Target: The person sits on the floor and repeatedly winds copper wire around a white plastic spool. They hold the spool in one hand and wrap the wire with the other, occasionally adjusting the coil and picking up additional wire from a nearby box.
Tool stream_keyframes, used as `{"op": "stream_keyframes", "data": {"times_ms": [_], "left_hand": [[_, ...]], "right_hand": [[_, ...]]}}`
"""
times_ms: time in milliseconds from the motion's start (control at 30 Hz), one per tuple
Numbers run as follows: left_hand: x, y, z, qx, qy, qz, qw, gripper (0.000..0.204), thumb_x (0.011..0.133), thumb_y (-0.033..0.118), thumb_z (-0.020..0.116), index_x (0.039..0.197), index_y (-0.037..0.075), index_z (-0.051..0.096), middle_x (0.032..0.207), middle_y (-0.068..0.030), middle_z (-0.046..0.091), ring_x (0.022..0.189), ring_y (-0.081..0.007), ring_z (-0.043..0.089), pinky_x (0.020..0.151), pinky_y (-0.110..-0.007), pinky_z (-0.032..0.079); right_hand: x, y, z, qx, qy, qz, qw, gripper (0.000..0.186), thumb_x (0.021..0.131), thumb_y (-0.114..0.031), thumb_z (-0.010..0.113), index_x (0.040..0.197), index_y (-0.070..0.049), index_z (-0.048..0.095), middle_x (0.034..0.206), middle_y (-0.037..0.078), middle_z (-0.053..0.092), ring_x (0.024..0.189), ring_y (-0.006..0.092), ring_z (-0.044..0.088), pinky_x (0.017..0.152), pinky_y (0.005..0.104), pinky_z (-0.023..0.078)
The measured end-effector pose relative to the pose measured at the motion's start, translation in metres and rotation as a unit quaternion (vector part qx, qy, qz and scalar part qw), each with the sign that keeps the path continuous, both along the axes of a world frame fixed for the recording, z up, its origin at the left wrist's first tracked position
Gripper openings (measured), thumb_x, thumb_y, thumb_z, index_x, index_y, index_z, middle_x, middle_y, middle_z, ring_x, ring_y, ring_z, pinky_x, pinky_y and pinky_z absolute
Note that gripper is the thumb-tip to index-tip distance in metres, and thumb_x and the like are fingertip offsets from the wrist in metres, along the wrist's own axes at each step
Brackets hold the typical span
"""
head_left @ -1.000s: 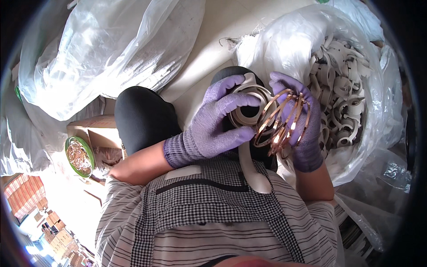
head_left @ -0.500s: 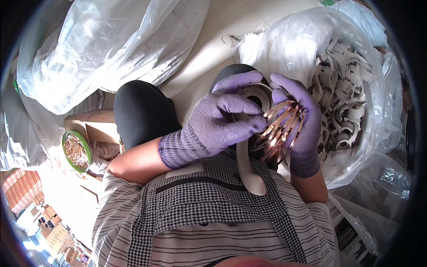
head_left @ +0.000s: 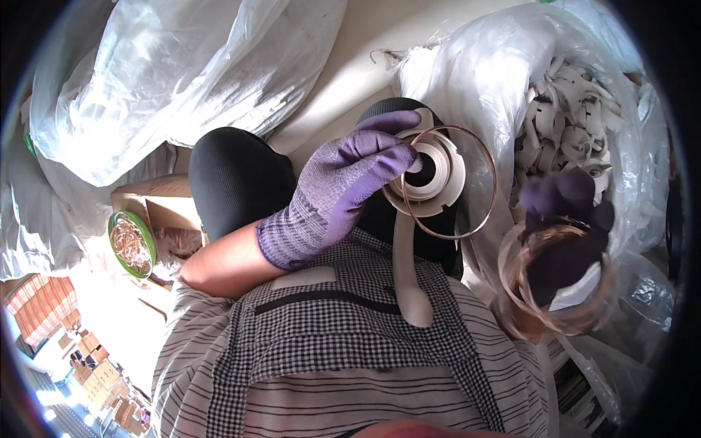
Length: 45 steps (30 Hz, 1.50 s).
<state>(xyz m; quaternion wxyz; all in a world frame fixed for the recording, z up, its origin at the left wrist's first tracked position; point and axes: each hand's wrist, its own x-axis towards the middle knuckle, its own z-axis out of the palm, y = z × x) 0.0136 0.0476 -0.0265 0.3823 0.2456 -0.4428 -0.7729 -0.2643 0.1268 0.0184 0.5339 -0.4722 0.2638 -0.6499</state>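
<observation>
The left hand point(head_left: 343, 179), in a purple glove, is pinching 1 copper ring point(head_left: 496, 182) between its thumb and fingertips, with the grip clamped on the near edge. The ring is standing out to the right, passing in front of a round pale piece point(head_left: 454, 175) that is sitting at the right knee point(head_left: 398, 108). A pale handle point(head_left: 404, 263) is running down from under that piece and is resting its rounded end on the checked apron point(head_left: 321, 332).

The right hand point(head_left: 558, 263), also gloved, is showing as a blur farther right, in front of the lower edge of a clear plastic bag point(head_left: 485, 80). A bundle of copper rings point(head_left: 513, 281) is hanging about this hand and its wrist; I cannot tell whether the fingers are closing on it.

Inside the bag, many curved pale pieces point(head_left: 577, 146) are lying in a heap. On the person's left, a green dish point(head_left: 152, 248) is holding thin coppery loops point(head_left: 130, 247) beside a cardboard box point(head_left: 175, 209), and a large plastic bag point(head_left: 219, 66) is bulging beyond the left knee point(head_left: 241, 171).
</observation>
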Motion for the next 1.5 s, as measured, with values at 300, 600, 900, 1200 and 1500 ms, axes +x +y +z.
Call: {"op": "stream_keyframes", "data": {"times_ms": [300, 600, 900, 1200, 1500], "left_hand": [[0.000, 0.001, -0.007, -0.019, -0.013, -0.005, 1.000, 0.025, 0.099, 0.020, 0.061, 0.105, -0.003, 0.071, 0.150, -0.0216, 0.047, 0.135, -0.0286, 0.051, 0.113, -0.042, 0.038], [0.001, 0.001, -0.002, -0.032, -0.040, -0.004, 0.999, 0.024, 0.098, 0.018, 0.061, 0.103, -0.003, 0.071, 0.149, -0.0223, 0.047, 0.135, -0.0285, 0.050, 0.113, -0.041, 0.039], [-0.001, 0.001, -0.012, -0.016, 0.037, 0.015, 0.999, 0.019, 0.099, 0.012, 0.063, 0.108, -0.002, 0.071, 0.140, -0.0162, 0.055, 0.126, -0.0219, 0.057, 0.108, -0.037, 0.046], [0.001, 0.001, -0.012, -0.006, 0.044, 0.004, 0.999, 0.020, 0.099, 0.013, 0.063, 0.109, -0.002, 0.071, 0.139, -0.0169, 0.056, 0.135, -0.0242, 0.050, 0.111, -0.039, 0.044], [0.003, -0.004, -0.015, -0.094, 0.018, -0.012, 0.995, 0.027, 0.099, 0.018, 0.060, 0.110, -0.004, 0.070, 0.144, -0.0225, 0.052, 0.134, -0.0284, 0.052, 0.112, -0.043, 0.041]], "right_hand": [[0.013, 0.004, -0.027, 0.136, -0.195, 0.095, 0.967, 0.030, 0.110, -0.031, 0.041, 0.132, -0.021, 0.059, 0.087, 0.001, 0.053, 0.049, 0.0047, 0.036, 0.042, 0.0222, 0.029], [0.053, 0.004, -0.024, 0.305, 0.021, -0.133, 0.943, 0.025, 0.106, -0.018, 0.044, 0.121, -0.003, 0.057, 0.074, 0.001, 0.052, 0.043, 0.0039, 0.032, 0.042, 0.0213, 0.030], [0.047, 0.006, -0.036, 0.204, 0.036, -0.047, 0.977, 0.039, 0.101, -0.011, 0.051, 0.139, -0.003, 0.054, 0.077, 0.007, 0.059, 0.047, 0.0060, 0.038, 0.042, 0.0222, 0.034], [0.049, 0.007, -0.023, 0.258, 0.001, -0.053, 0.965, 0.039, 0.098, -0.005, 0.050, 0.136, -0.003, 0.056, 0.074, 0.006, 0.056, 0.049, 0.0067, 0.037, 0.045, 0.0233, 0.035], [0.048, -0.001, -0.022, 0.207, 0.038, -0.039, 0.977, 0.036, 0.105, -0.007, 0.043, 0.140, 0.001, 0.047, 0.069, -0.005, 0.044, 0.051, 0.0012, 0.034, 0.053, 0.0214, 0.034]]}}
